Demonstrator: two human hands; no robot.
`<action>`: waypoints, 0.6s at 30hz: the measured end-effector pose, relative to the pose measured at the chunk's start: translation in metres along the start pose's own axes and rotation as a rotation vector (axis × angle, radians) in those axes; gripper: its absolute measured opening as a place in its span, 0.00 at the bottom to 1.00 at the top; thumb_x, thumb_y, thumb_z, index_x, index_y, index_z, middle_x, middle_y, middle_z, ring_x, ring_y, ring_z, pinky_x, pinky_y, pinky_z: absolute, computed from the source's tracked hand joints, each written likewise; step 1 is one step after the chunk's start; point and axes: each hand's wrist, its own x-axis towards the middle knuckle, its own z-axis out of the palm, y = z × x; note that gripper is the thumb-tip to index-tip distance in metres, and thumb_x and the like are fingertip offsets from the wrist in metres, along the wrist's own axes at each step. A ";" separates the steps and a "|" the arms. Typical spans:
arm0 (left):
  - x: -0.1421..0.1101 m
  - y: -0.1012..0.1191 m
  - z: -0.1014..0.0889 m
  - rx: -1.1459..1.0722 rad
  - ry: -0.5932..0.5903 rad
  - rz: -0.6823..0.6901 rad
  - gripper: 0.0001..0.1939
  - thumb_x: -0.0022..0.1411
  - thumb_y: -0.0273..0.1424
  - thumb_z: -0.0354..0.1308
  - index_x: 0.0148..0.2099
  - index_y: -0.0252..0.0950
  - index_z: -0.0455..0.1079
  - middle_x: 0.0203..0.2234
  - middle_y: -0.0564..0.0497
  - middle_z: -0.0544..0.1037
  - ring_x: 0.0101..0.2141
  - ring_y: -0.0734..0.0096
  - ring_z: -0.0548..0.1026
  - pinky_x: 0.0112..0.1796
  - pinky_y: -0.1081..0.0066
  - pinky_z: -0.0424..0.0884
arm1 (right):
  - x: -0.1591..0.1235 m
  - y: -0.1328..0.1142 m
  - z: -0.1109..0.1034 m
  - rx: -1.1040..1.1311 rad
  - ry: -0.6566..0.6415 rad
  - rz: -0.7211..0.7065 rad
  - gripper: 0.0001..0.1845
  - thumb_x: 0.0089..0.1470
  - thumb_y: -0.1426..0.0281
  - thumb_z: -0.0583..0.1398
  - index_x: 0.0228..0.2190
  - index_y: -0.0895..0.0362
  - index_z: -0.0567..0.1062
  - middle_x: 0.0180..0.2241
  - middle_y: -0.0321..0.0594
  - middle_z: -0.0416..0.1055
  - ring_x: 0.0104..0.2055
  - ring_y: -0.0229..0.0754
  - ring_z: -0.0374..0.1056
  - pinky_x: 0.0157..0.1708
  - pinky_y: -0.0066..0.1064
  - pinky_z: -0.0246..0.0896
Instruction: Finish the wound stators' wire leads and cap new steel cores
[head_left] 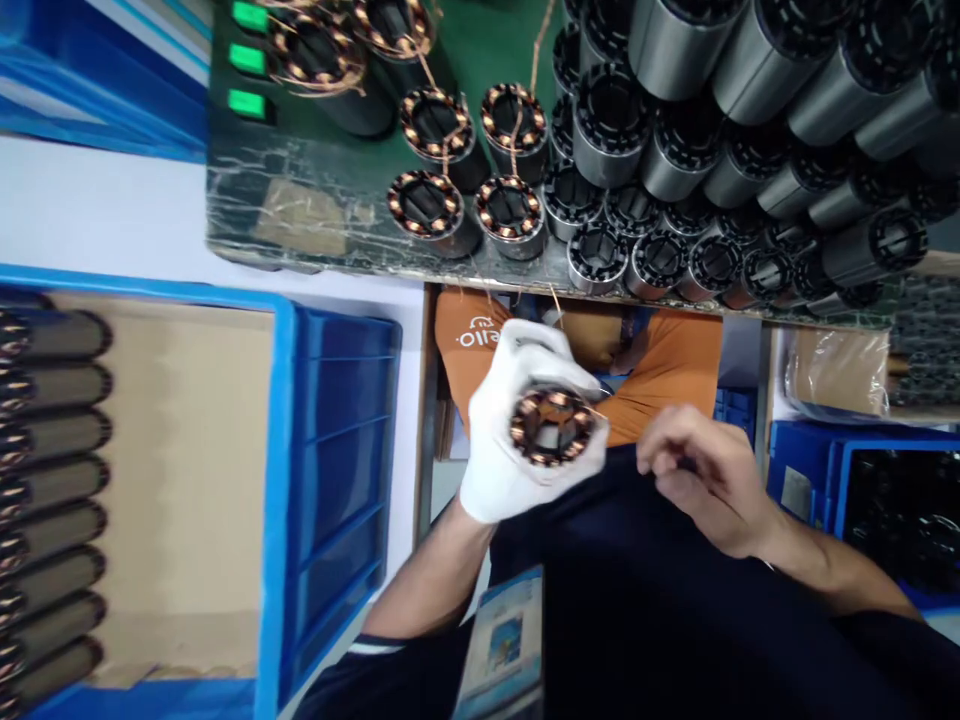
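My left hand [487,440], in a white glove, is wrapped round a motor stator [551,428]. The stator's ring of copper windings faces up towards me, with dark slots round its open middle. A short copper wire end shows at its right rim. To the right, apart from the stator, my bare right hand [705,478] is curled in, thumb and fingertips drawn together. It is slightly blurred, and anything between its fingertips is too small to make out.
Ahead is a green worktop [360,225] bearing several copper-wound stators [510,210] and, further right, rows of unwound stator cores [660,262]. A blue crate [281,480] at left holds stators in a column [56,435]. Another blue crate [840,480] stands right.
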 end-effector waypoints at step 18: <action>-0.017 0.021 0.031 -1.235 -0.060 -0.832 0.23 0.51 0.38 0.84 0.43 0.38 0.78 0.33 0.55 0.76 0.24 0.80 0.68 0.25 0.76 0.67 | 0.001 -0.005 0.000 -0.039 -0.021 -0.059 0.18 0.73 0.70 0.65 0.28 0.55 0.69 0.47 0.42 0.71 0.42 0.41 0.67 0.40 0.35 0.66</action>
